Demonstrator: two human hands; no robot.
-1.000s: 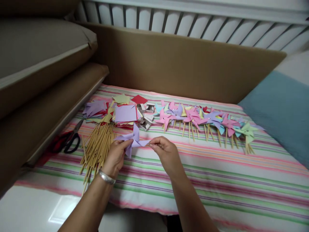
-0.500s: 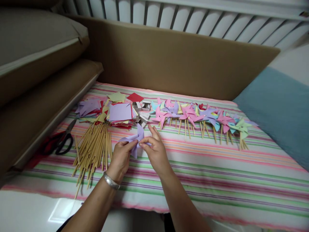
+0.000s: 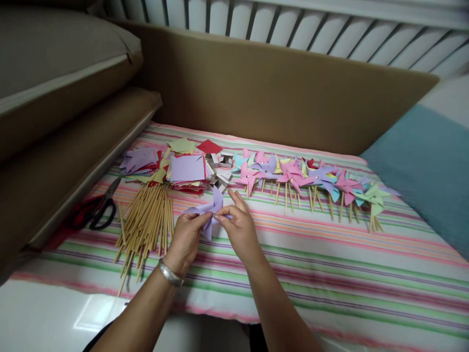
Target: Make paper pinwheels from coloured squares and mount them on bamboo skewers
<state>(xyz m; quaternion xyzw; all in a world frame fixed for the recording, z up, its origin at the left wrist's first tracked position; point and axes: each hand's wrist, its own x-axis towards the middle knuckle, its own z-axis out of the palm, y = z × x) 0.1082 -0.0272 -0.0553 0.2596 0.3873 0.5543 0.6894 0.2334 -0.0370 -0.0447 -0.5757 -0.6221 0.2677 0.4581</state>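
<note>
A purple paper pinwheel (image 3: 217,198) is held up between both hands above the striped cloth, its blades folded toward the centre. My left hand (image 3: 187,237) pinches it from the left with thumb and fingers; a silver bangle circles that wrist. At the pinwheel's centre my right hand (image 3: 238,222) has thumb and index finger pressed together, its other fingers raised. Whether a small pin sits in that pinch is too small to tell. No stick shows on this pinwheel. A pile of thin wooden sticks (image 3: 146,220) lies just left of my left hand.
Behind the hands are a stack of square papers (image 3: 187,168), loose cut papers (image 3: 139,160) and small grey-white boxes (image 3: 223,177). Finished pinwheels on sticks (image 3: 293,173) lie in a row to the right. Black-handled scissors (image 3: 104,210) rest at left, beside stacked cushions (image 3: 110,122).
The view has shifted slightly, so everything sits a little further right. Both hands keep their pinch on the purple pinwheel, with hardly any movement of the fingers.
</note>
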